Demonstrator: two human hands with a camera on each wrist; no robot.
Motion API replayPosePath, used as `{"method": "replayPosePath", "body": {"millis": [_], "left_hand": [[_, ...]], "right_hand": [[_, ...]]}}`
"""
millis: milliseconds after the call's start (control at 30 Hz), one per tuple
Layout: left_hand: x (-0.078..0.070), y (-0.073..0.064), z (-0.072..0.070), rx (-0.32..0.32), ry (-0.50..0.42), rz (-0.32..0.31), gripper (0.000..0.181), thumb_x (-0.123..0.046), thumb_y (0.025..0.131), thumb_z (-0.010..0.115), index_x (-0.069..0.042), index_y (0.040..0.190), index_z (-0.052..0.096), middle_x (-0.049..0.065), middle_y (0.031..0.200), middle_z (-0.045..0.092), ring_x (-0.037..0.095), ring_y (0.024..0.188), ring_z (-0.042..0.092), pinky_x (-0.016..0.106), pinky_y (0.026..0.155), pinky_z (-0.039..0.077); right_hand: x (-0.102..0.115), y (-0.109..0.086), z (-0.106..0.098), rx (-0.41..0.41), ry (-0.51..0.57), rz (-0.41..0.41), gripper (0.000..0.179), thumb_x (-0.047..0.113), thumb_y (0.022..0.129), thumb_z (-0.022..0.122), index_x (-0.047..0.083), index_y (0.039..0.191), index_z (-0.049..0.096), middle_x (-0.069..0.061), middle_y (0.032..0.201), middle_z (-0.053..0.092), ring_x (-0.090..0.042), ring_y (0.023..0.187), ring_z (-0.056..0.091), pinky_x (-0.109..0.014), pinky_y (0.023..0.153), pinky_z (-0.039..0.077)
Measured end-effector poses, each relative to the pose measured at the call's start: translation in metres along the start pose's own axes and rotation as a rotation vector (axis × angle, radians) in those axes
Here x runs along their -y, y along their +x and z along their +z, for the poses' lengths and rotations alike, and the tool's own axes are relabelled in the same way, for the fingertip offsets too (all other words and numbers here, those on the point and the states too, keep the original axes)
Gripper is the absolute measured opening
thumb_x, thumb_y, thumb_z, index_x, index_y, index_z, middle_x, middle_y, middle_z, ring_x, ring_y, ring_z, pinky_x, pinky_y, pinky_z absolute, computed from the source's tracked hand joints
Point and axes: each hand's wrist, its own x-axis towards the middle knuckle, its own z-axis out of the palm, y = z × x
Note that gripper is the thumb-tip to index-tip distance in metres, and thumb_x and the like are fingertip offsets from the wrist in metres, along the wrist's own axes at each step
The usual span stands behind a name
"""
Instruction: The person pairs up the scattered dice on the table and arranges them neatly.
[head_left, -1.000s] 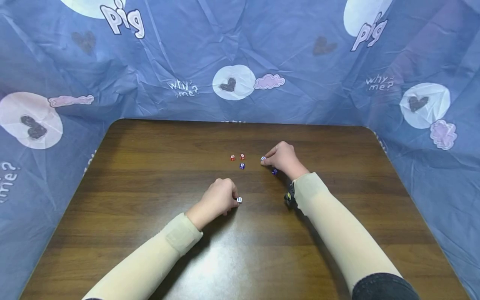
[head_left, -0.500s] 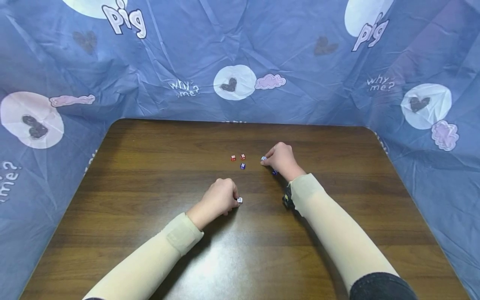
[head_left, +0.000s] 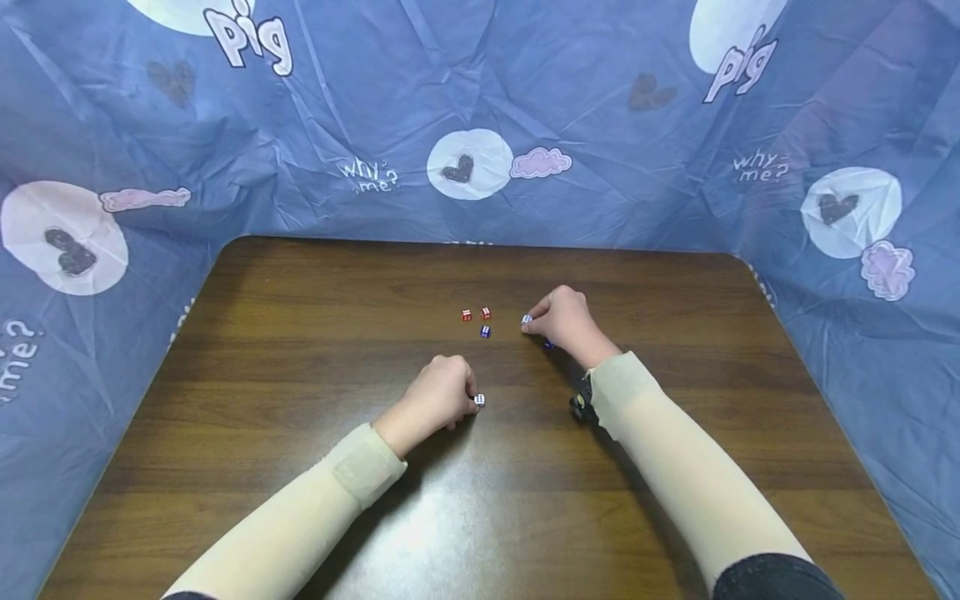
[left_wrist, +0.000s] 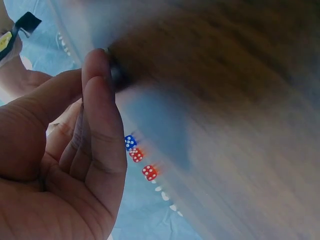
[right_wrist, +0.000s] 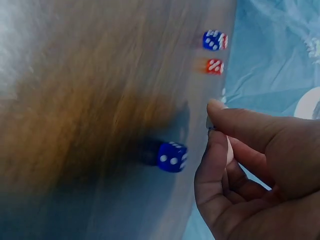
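"2 pale sleeves (head_left: 285, 521) reach over the table (head_left: 247, 367). What's in the nearer grip?"

"The left hand (head_left: 437, 393) pinches a white die (head_left: 480, 401) at its fingertips; I can't tell whether that die touches the table."

"And the other grip?"

"Farther out, a loose blue die (right_wrist: 171, 157) lies just beside the right hand (head_left: 567, 322), which partly hides it from the head camera. That hand holds a pale die (head_left: 527, 319) between thumb and finger."

"What's beyond?"

"Left of the pale die sits a 2nd blue die (head_left: 485, 332). Just behind it are a red die (head_left: 486, 313) and, slightly apart to the left, another red die (head_left: 466, 315)."

"And farthest back?"

"A blue cloth (head_left: 322, 117) printed with hearts and pink clouds."
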Motion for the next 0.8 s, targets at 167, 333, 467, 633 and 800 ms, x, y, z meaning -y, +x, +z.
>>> {"method": "replayPosePath", "body": {"millis": [167,333,467,633,800], "left_hand": [[0.0,0.001,0.0,0.003,-0.009,0.007,0.024,-0.006,0.082,0.085,-0.014,0.068,0.068,-0.001,0.051,0.062,0.014,0.042,0.063,0.025,0.044,0.053],[-0.001,0.0,-0.002,-0.003,-0.025,0.006,0.023,-0.005,0.081,0.086,-0.012,0.068,0.068,0.0,0.051,0.063,0.012,0.04,0.061,0.025,0.043,0.053],[-0.001,0.0,-0.002,0.002,-0.029,0.003,0.022,-0.005,0.082,0.086,-0.011,0.07,0.068,0.0,0.051,0.063,0.011,0.039,0.06,0.025,0.044,0.053],[0.0,0.001,-0.002,0.008,-0.038,0.014,0.019,-0.006,0.083,0.085,-0.01,0.071,0.07,0.0,0.052,0.063,0.013,0.042,0.063,0.025,0.045,0.053],[0.0,0.001,0.0,0.002,-0.033,0.027,0.019,-0.006,0.083,0.084,-0.012,0.071,0.071,0.0,0.052,0.064,0.015,0.043,0.065,0.025,0.046,0.053]], "right_hand": [[0.003,-0.017,-0.003,0.035,0.044,-0.045,0.014,0.022,0.083,0.087,0.011,0.09,0.083,-0.003,0.092,0.076,-0.024,0.097,0.064,-0.039,0.081,0.055],[0.007,-0.036,-0.003,0.086,0.087,-0.063,0.011,0.021,0.086,0.085,0.012,0.091,0.082,0.001,0.09,0.075,-0.021,0.093,0.065,-0.039,0.076,0.055],[0.009,-0.05,0.003,0.107,0.093,-0.09,0.011,0.021,0.085,0.085,0.012,0.091,0.082,0.004,0.088,0.075,-0.019,0.092,0.066,-0.038,0.077,0.055],[0.01,-0.066,0.015,0.136,0.093,-0.126,0.008,0.019,0.084,0.086,0.014,0.088,0.083,0.008,0.08,0.074,-0.014,0.08,0.064,-0.033,0.069,0.053],[0.012,-0.078,0.03,0.149,0.089,-0.202,0.01,0.016,0.081,0.088,0.012,0.087,0.082,0.011,0.072,0.071,-0.009,0.068,0.058,-0.027,0.059,0.049]]}}
